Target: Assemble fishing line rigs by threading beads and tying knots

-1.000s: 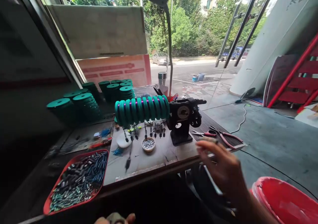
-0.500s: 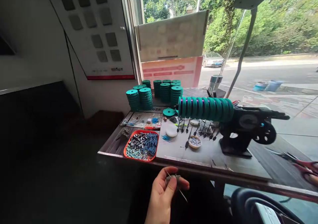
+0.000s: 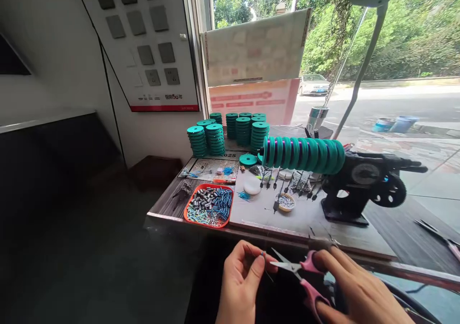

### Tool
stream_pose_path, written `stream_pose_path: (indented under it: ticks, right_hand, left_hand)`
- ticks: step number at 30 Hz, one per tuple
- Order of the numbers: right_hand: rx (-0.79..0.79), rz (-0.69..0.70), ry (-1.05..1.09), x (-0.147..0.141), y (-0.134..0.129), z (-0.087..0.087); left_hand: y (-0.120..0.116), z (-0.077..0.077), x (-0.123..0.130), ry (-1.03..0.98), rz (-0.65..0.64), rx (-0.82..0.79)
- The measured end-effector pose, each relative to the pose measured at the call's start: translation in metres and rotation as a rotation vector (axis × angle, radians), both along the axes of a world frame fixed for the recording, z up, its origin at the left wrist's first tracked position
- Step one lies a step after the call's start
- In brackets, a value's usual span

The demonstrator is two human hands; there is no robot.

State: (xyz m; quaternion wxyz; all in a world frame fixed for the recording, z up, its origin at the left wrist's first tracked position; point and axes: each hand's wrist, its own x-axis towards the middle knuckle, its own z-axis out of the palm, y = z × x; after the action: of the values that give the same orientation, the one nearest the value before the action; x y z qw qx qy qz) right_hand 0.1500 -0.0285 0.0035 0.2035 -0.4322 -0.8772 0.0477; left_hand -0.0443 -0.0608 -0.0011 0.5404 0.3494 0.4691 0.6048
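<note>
Low in front of the table edge, my left hand [image 3: 241, 278] pinches a thin line [image 3: 269, 275] between thumb and fingertips. A tiny blue and orange piece [image 3: 263, 254] shows at the pinch; its kind is too small to make out. From the right, my right hand [image 3: 354, 283] holds scissors [image 3: 295, 267] with pink handles, fingers through the loops. Their blades are spread and point at the left fingertips, with the tips close to the pinched piece.
An orange tray [image 3: 186, 214] of small metal and blue parts stands near the front edge. Teal spools [image 3: 214, 139] are stacked behind. A black winding device [image 3: 362, 180] carries a row of teal rings [image 3: 304, 155]. More scissors [image 3: 436, 233] lie at right.
My right hand has come in from the right edge with the pink-handled scissors, blades apart. My left hand keeps its pinch, and the blue and orange piece now shows there. The view has shifted slightly.
</note>
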Motion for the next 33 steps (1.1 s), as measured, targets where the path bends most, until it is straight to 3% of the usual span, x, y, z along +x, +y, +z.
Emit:
stream_pose_path:
  ticks: [7, 19, 28, 33]
  right_hand:
    - [-0.064, 0.003, 0.0, -0.006, 0.002, 0.002]
    - [-0.628, 0.109, 0.055, -0.011, 0.02, 0.011]
    - [-0.756, 0.148, 0.04, -0.006, 0.026, 0.008]
    - [-0.58, 0.141, -0.075, -0.013, 0.027, 0.008]
  left_hand:
    - [-0.001, -0.008, -0.001, 0.091, 0.027, 0.04]
    - [0.002, 0.007, 0.0, -0.062, -0.029, -0.049]
    - [-0.001, 0.008, -0.001, -0.057, -0.051, -0.069]
    - [0.0, 0.007, -0.001, -0.061, -0.053, -0.071]
